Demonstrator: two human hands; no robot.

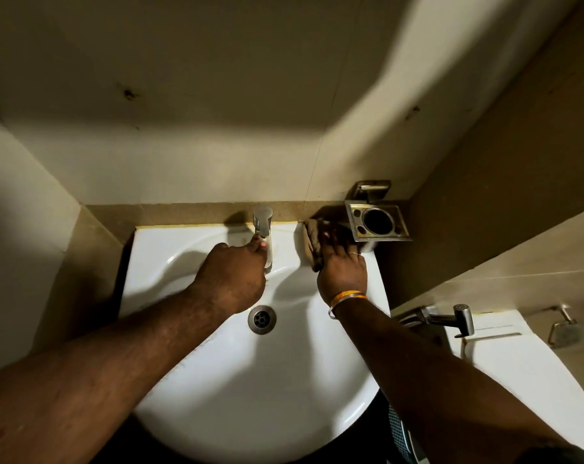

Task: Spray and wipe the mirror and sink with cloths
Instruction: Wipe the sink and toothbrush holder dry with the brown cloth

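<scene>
Left hand (232,279): fingers curled round the spout of the chrome faucet (263,224) at the back of the white sink (216,380). Right hand (342,272): fingers extended, pressing a brown cloth (312,242) onto the sink's rear rim. The cloth lies under the fingertips, just beside a metal tumbler holder (377,221). The drain (262,319) sits between the wrists.

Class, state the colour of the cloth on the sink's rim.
The cloth is dull brown, best seen in the head view.

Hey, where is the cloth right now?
In the head view the cloth lies on the back right rim of the sink, under the right hand, between the tap and the metal tumbler holder.
</scene>
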